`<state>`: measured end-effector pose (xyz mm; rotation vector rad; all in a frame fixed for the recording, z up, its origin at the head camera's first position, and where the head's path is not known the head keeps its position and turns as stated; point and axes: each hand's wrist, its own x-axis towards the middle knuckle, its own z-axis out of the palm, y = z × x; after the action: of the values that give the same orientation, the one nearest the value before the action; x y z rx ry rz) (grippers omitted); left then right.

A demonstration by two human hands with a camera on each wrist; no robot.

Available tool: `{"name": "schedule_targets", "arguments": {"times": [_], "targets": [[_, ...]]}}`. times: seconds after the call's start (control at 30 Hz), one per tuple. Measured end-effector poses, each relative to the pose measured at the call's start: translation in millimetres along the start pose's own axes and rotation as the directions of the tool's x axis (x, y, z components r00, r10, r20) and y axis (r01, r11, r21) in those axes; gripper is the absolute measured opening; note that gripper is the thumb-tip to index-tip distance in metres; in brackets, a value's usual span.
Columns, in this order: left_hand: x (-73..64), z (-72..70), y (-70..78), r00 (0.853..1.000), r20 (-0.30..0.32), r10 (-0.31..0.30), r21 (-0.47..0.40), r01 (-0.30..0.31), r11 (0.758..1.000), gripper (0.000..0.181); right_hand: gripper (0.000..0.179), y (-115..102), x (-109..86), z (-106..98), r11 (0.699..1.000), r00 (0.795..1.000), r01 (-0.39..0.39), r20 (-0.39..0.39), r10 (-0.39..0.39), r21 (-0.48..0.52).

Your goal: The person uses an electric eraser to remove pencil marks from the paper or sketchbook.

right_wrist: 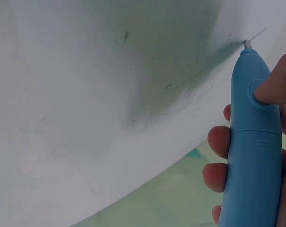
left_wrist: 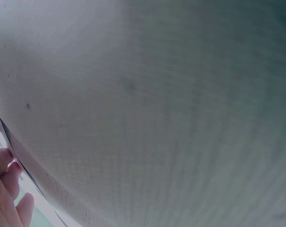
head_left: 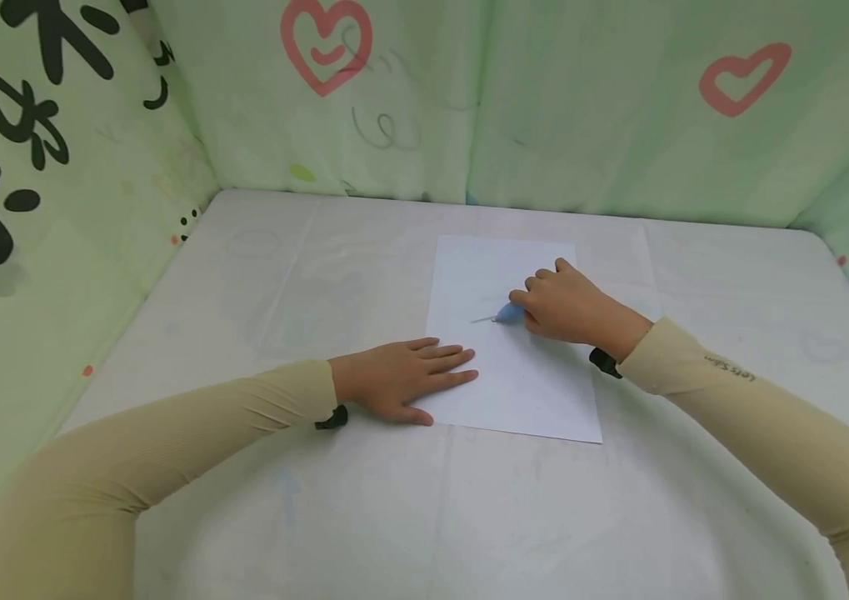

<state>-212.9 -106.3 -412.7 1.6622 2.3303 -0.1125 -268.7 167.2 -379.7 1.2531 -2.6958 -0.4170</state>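
A white sheet of paper (head_left: 536,400) lies on the table, with a short grey pencil line (head_left: 481,320) near its middle. My right hand (head_left: 570,302) grips a blue electric eraser (right_wrist: 254,161), fingers wrapped round the body and thumb on its round button. The small white tip (right_wrist: 247,44) meets the paper at one end of the line, and dark crumbs (right_wrist: 169,86) are scattered beside it. Fingers spread, my left hand (head_left: 403,379) rests flat across the sheet's left edge. In the left wrist view its fingers (left_wrist: 10,179) show only at the lower left.
A pale cloth with faint creases covers the table (head_left: 349,292). Green curtains (head_left: 581,125) with red hearts and black lettering stand behind it and at both sides. Dark wrist straps (head_left: 606,362) show at the sleeve cuffs.
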Motion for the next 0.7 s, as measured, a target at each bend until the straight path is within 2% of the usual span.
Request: {"name": "schedule_targets", "arguments": {"times": [0.33,0.7], "targets": [[0.6,0.4,0.6,1.000,0.009,-0.001,0.007,0.001,1.000,0.074,0.014,0.4,-3.2,0.0,1.000,1.000,-0.012,-0.011,0.012,0.009],[-0.4,-0.1,0.0,1.000,-0.011,0.013,0.001,-0.013,1.000,0.074,0.014,-1.9,-0.6,-1.0,1.000,1.000,-0.001,-0.008,0.001,0.022]]}}
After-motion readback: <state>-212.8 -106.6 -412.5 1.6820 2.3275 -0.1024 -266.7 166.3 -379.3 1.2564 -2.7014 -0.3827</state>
